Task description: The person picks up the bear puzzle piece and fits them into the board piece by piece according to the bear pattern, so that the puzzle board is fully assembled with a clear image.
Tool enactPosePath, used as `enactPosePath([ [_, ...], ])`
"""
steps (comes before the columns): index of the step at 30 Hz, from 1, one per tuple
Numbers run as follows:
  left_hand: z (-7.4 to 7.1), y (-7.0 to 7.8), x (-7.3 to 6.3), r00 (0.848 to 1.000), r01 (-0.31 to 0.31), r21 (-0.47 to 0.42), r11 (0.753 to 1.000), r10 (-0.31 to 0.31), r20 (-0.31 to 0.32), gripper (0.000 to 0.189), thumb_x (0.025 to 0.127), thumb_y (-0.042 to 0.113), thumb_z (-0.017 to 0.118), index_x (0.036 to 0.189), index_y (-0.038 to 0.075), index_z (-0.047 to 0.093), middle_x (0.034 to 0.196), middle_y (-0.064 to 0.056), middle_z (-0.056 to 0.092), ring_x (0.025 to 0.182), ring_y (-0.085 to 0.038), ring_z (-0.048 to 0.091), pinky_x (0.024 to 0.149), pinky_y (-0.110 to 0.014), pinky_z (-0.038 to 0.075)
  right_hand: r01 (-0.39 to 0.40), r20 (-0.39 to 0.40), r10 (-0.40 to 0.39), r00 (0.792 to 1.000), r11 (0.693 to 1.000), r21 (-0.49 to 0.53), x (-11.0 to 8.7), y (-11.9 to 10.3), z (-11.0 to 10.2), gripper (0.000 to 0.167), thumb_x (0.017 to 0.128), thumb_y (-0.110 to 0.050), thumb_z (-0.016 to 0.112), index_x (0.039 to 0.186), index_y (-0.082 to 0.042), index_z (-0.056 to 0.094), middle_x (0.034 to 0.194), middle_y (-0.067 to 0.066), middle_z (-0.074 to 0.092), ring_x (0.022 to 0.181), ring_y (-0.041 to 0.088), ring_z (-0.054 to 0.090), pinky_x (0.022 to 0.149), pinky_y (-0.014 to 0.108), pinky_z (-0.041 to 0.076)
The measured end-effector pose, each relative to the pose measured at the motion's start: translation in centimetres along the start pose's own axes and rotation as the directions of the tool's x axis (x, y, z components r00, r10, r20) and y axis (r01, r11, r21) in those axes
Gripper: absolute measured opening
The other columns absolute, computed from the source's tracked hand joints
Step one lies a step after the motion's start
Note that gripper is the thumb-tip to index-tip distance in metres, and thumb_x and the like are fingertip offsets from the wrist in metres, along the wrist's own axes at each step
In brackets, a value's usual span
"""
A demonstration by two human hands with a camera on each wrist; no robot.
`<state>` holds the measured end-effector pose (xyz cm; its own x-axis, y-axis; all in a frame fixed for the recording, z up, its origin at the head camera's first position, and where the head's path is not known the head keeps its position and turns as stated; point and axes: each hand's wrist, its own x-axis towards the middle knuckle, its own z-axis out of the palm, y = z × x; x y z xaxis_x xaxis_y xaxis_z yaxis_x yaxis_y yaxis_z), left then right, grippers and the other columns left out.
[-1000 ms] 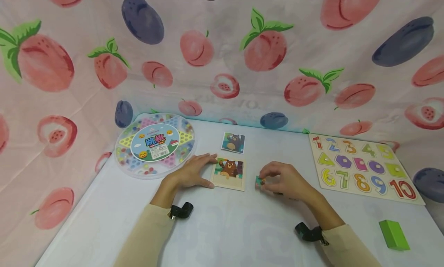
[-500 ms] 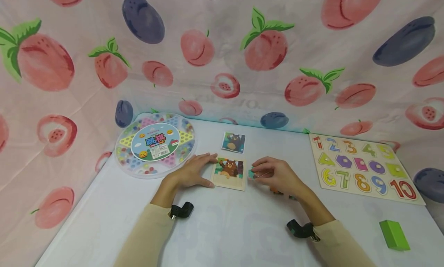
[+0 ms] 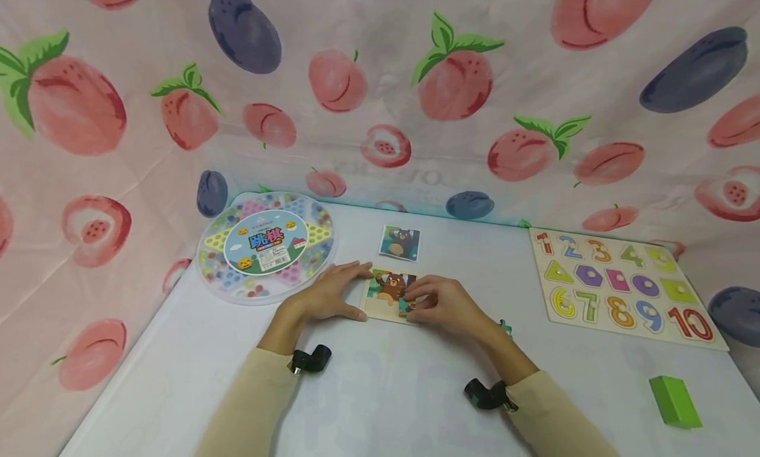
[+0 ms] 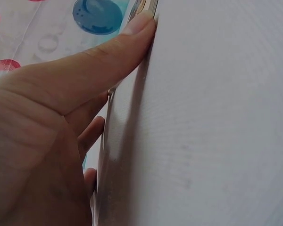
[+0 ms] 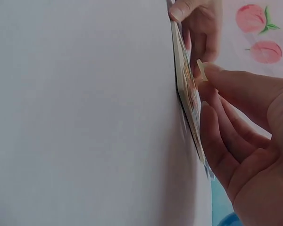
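Note:
A small wooden puzzle tray with a brown bear picture lies flat at the middle of the table; its lower part shows bare wood. My left hand rests at the tray's left side, fingers extended, the thumb touching near its lower left corner. Between thumb and fingertips, my right hand pinches a teal and brown jigsaw piece over the tray's lower right. In the right wrist view this puzzle piece is tipped up, close over the tray's face. Another jigsaw piece lies beside the right wrist, partly covered.
Behind the tray lies a bear picture card. A round Chinese checkers set sits to the left, near the left hand. Farther right are a number-and-shape peg board and a green block. A fruit-print cloth hangs behind the table.
My right hand has carried the jigsaw piece leftward from the table beside the tray to over its lower right part. The left hand has stayed at the tray's left side.

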<state>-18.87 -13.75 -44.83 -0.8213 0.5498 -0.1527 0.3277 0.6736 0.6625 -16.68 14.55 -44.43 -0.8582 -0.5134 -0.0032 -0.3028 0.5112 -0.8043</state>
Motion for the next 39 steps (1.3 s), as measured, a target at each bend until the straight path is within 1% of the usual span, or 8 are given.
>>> enactPosePath([
  [5,0.0,0.0,-0.1,1.000,0.000,0.000,1.000,0.000,0.004,0.076,0.080,0.035,0.087,0.145,0.014,0.052,0.169,-0.001,0.033,0.161,-0.031,0.020,0.133,-0.056,0.007,0.026,0.002,-0.026,1.000,1.000,0.002,1.2,-0.5,1.2,0.025,0.083,-0.011,0.084,0.107,-0.002,0.079,0.122,0.014,0.071,0.086,0.012,0.075,0.075,0.016,0.060],
  [12,0.1,0.0,-0.1,1.000,0.002,-0.007,1.000,-0.002,0.007,0.076,0.081,0.036,0.086,0.146,0.015,0.052,0.168,0.000,0.034,0.161,-0.031,0.020,0.133,-0.056,0.007,0.074,0.009,-0.074,0.997,0.997,-0.034,2.5,-1.3,2.1,0.025,0.085,-0.012,0.082,0.107,-0.001,0.079,0.120,0.014,0.072,0.090,0.014,0.075,0.076,0.014,0.058],
  [20,0.1,-0.1,-0.1,1.000,-0.014,0.000,1.000,0.014,0.000,0.075,0.081,0.036,0.086,0.145,0.015,0.053,0.168,-0.002,0.036,0.160,-0.032,0.021,0.132,-0.058,0.009,0.055,0.030,-0.054,0.998,0.998,-0.035,3.2,-2.0,2.9,0.027,0.085,-0.012,0.082,0.109,-0.001,0.079,0.120,0.014,0.072,0.089,0.014,0.076,0.077,0.014,0.060],
  [26,0.0,-0.2,0.0,1.000,-0.009,0.003,1.000,0.009,0.007,0.076,0.082,0.036,0.085,0.146,0.015,0.052,0.168,-0.002,0.035,0.161,-0.032,0.020,0.133,-0.057,0.007,0.040,0.022,-0.039,0.999,0.996,-0.077,3.6,-2.0,3.3,0.027,0.084,-0.015,0.084,0.108,-0.002,0.079,0.122,0.013,0.073,0.088,0.012,0.076,0.079,0.017,0.060],
  [30,0.1,-0.2,0.0,1.000,-0.007,0.000,1.000,0.007,0.009,0.076,0.081,0.036,0.085,0.147,0.015,0.052,0.168,-0.002,0.035,0.161,-0.031,0.020,0.133,-0.057,0.007,0.030,0.008,-0.029,1.000,0.994,-0.108,3.8,-2.1,3.5,0.026,0.083,-0.016,0.085,0.105,-0.004,0.080,0.120,0.012,0.075,0.089,0.011,0.076,0.079,0.020,0.061],
  [35,0.1,-0.3,0.0,1.000,-0.006,-0.002,1.000,0.006,0.005,0.077,0.081,0.036,0.086,0.147,0.015,0.052,0.168,-0.002,0.035,0.161,-0.031,0.020,0.133,-0.057,0.007,0.029,-0.009,-0.030,1.000,0.988,-0.153,4.0,-2.1,3.9,0.023,0.081,-0.015,0.086,0.102,-0.007,0.082,0.114,0.009,0.077,0.094,0.013,0.074,0.079,0.021,0.060],
  [39,0.0,-0.2,0.0,1.000,-0.001,-0.008,1.000,0.001,0.005,0.078,0.081,0.036,0.086,0.147,0.015,0.052,0.168,-0.002,0.035,0.161,-0.031,0.020,0.133,-0.057,0.007,0.024,-0.026,-0.029,0.999,0.983,-0.185,4.3,-2.3,4.1,0.022,0.079,-0.016,0.088,0.099,-0.009,0.082,0.109,0.005,0.079,0.103,0.017,0.072,0.086,0.028,0.060],
])
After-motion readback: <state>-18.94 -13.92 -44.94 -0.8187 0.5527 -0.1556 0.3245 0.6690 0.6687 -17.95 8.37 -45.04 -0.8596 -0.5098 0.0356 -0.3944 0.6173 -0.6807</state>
